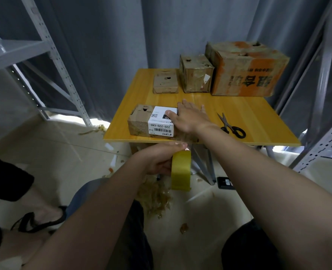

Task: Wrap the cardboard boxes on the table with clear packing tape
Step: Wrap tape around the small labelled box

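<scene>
— Scanning the table first: what's on it?
— I see the big orange-printed box at the far right; the labelled box at the near edge.
— Hands?
— My right hand lies flat against that box's end, thumb on the label; my left hand grips the tape roll below the table edge; scissors lie right of my wrist.

Wall covering: grey curtain, pleated, full height.
Furniture: grey perforated-steel shelving rack at left, another rack at right; yellow wood-grain table on grey metal legs.
Floor: pale tile, littered with scraps.
Light: daylight at the curtain hem.
</scene>
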Demonstrator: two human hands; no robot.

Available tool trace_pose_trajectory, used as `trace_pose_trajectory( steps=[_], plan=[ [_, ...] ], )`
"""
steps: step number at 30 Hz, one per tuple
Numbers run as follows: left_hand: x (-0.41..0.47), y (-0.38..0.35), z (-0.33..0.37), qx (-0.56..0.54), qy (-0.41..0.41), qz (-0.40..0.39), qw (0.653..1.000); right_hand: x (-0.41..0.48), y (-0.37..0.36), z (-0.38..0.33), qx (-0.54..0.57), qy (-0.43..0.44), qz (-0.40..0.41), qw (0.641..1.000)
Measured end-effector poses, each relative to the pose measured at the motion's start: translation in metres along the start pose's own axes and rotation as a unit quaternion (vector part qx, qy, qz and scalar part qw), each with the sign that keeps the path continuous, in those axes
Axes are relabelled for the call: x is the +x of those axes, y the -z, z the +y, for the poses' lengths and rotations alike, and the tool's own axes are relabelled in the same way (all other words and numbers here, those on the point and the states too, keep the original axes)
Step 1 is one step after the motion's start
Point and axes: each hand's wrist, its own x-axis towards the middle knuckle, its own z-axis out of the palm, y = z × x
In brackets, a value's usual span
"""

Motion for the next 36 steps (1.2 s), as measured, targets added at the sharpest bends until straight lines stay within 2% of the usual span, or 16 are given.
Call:
trace_pose_trajectory(
  steps=[4,5,10,22,28,36],
  plan=[
    [0.000,-0.003,-0.004,-0.008,-0.024,0.002,1.000,-0.010,-0.009,0.005,0.149,0.016,0.144,0.978],
    [0.001,-0.004,-0.004,-0.007,-0.030,0.006,1.000,-0.013,-0.009,0.008,0.180,0.028,0.155,0.971],
    [0.009,-0.007,-0.009,-0.032,-0.032,0.025,0.999,-0.029,-0.014,0.045,0.326,0.074,0.064,0.940],
    [0.018,-0.013,-0.008,-0.046,-0.022,0.064,0.997,-0.033,-0.016,0.060,0.263,0.100,0.046,0.958],
    [0.019,-0.013,-0.009,-0.061,0.005,0.052,0.997,-0.031,-0.022,0.064,0.259,0.111,0.053,0.958],
    [-0.004,-0.019,-0.005,-0.060,-0.032,0.049,0.996,-0.030,-0.007,0.059,0.253,0.102,0.046,0.961]
  ],
)
